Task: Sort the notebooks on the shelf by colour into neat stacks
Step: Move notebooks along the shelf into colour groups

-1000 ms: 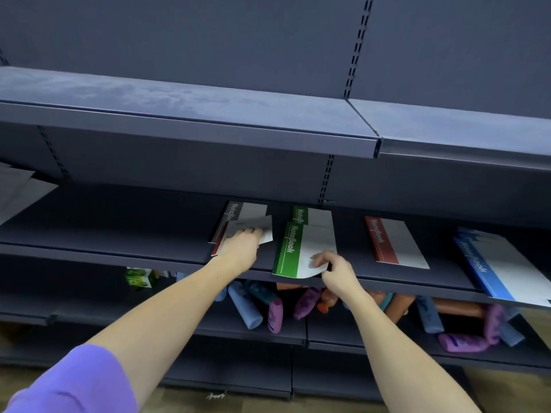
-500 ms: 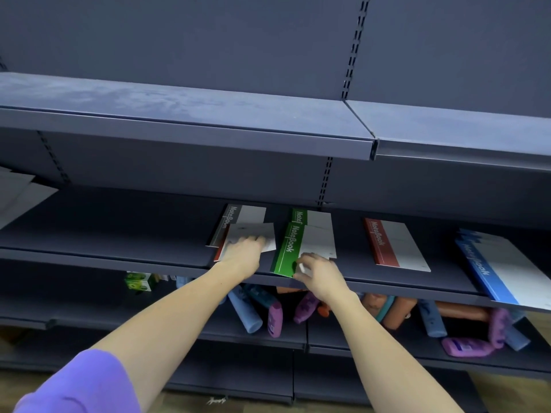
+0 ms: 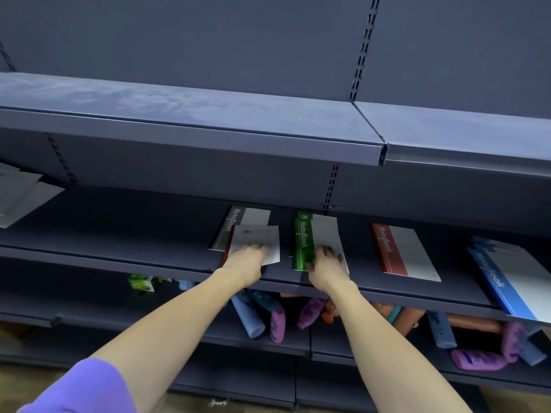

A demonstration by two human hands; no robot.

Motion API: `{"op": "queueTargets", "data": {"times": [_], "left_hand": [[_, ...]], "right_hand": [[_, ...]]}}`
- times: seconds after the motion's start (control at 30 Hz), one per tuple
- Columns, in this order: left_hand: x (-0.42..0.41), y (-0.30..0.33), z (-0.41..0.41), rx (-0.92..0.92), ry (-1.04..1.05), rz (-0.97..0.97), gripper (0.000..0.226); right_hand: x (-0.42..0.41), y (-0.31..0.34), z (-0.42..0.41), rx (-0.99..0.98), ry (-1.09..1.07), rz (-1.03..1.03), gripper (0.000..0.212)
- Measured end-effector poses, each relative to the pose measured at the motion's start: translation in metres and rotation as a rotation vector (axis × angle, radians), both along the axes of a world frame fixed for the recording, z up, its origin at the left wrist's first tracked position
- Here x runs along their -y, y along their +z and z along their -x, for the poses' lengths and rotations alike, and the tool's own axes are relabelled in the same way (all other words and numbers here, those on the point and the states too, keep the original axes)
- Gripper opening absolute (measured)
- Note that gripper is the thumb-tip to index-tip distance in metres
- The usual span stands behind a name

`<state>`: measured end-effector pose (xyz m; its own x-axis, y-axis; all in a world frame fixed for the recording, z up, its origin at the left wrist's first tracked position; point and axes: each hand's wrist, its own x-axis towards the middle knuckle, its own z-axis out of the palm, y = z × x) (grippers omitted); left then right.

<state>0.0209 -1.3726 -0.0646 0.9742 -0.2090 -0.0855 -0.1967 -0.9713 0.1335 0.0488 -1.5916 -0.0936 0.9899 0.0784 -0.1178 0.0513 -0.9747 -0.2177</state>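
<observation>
Notebooks lie on the middle shelf (image 3: 119,234). My left hand (image 3: 247,259) grips the near edge of a white-faced notebook with a red spine (image 3: 259,236), which lies partly over a grey notebook (image 3: 238,216). My right hand (image 3: 323,263) presses flat on the top green notebook (image 3: 304,239) of a small green stack, near its front edge. To the right lies a red notebook (image 3: 399,251). At the far right, a blue stack (image 3: 507,272) overhangs the shelf's front edge.
An upper shelf (image 3: 179,120) juts out just above the working shelf. Grey paper sheets (image 3: 21,192) lie at the far left. On the lower shelf are tubes and purple bottles (image 3: 277,323) and a small green box (image 3: 141,283).
My right hand slid the top green notebook back from the shelf edge onto the green stack. My left hand shifted the red-spined notebook slightly to the right.
</observation>
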Motion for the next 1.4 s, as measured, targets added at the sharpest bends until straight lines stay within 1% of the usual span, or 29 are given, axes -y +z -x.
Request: {"op": "queueTargets", "data": {"times": [0.1, 0.23, 0.33, 0.4, 0.43, 0.47, 0.5, 0.53, 0.57, 0.6, 0.67, 0.7, 0.73, 0.8, 0.83, 0.87, 0.93, 1.0, 1.13, 1.2, 1.27, 1.33, 1.4], "left_hand": [[-0.007, -0.001, -0.002, -0.033, -0.009, 0.028, 0.047], [-0.016, -0.002, -0.006, -0.063, -0.028, 0.058, 0.050], [-0.020, -0.001, -0.007, -0.056, -0.047, 0.056, 0.050], [-0.021, -0.001, -0.008, -0.036, -0.054, 0.065, 0.047], [-0.022, -0.002, -0.008, -0.029, -0.051, 0.071, 0.045], [-0.023, -0.002, -0.008, -0.023, -0.047, 0.082, 0.042], [-0.024, -0.002, -0.008, -0.013, -0.043, 0.097, 0.039], [-0.026, -0.001, -0.008, 0.001, -0.038, 0.117, 0.034], [-0.027, 0.000, -0.007, 0.007, -0.032, 0.136, 0.030], [-0.028, 0.000, -0.007, 0.004, -0.029, 0.156, 0.027], [-0.035, -0.001, -0.006, -0.032, -0.040, 0.193, 0.029], [-0.040, -0.002, -0.005, -0.060, -0.057, 0.208, 0.033], [-0.047, -0.003, -0.003, -0.081, -0.085, 0.213, 0.040], [-0.065, -0.004, 0.000, -0.098, -0.142, 0.182, 0.057], [-0.076, -0.003, 0.001, -0.100, -0.150, 0.163, 0.063], [-0.086, -0.001, 0.000, -0.094, -0.141, 0.155, 0.064], [-0.105, 0.004, -0.002, -0.045, -0.099, 0.188, 0.053], [-0.124, 0.011, -0.006, -0.012, -0.031, 0.255, 0.043], [-0.160, 0.018, -0.006, -0.034, 0.073, 0.252, 0.043], [-0.177, 0.017, -0.002, -0.039, 0.111, 0.229, 0.044], [-0.193, 0.014, 0.004, -0.069, 0.153, 0.187, 0.042], [-0.209, 0.008, 0.010, -0.093, 0.188, 0.135, 0.036], [-0.223, 0.000, 0.016, -0.113, 0.200, 0.071, 0.034]], "right_hand": [[-0.003, 0.004, -0.010, -0.070, -0.046, -0.043, 0.062], [-0.012, 0.007, -0.017, -0.102, -0.091, -0.024, 0.069], [-0.018, 0.008, -0.019, -0.110, -0.136, 0.002, 0.067], [-0.023, 0.007, -0.023, -0.051, -0.146, -0.007, 0.056], [-0.027, 0.006, -0.024, 0.022, -0.140, -0.075, 0.044], [-0.034, 0.007, -0.024, 0.094, -0.126, -0.205, 0.031], [-0.043, 0.011, -0.020, 0.117, -0.132, -0.404, 0.026], [-0.054, 0.016, -0.016, 0.075, -0.161, -0.612, 0.028], [-0.064, 0.021, -0.012, -0.006, -0.203, -0.770, 0.032], [-0.073, 0.026, -0.010, -0.094, -0.226, -0.865, 0.033], [-0.088, 0.027, -0.007, -0.217, -0.245, -0.910, 0.028], [-0.093, 0.025, -0.007, -0.223, -0.263, -0.923, 0.029], [-0.097, 0.025, -0.008, -0.203, -0.289, -0.942, 0.030], [-0.101, 0.024, -0.009, -0.097, -0.322, -0.961, 0.026], [-0.103, 0.027, -0.007, -0.046, -0.319, -0.971, 0.023], [-0.105, 0.030, -0.006, -0.007, -0.306, -0.987, 0.020], [-0.112, 0.038, -0.004, 0.036, -0.263, -1.037, 0.021], [-0.123, 0.046, -0.001, 0.047, -0.221, -1.102, 0.027], [-0.146, 0.068, 0.006, 0.164, -0.133, -1.166, 0.033], [-0.159, 0.075, 0.007, 0.235, -0.090, -1.150, 0.026], [-0.169, 0.070, 0.008, 0.275, -0.028, -1.050, 0.024], [-0.174, 0.055, 0.013, 0.246, 0.049, -0.855, 0.034], [-0.173, 0.034, 0.021, 0.184, 0.084, -0.596, 0.040]]}}
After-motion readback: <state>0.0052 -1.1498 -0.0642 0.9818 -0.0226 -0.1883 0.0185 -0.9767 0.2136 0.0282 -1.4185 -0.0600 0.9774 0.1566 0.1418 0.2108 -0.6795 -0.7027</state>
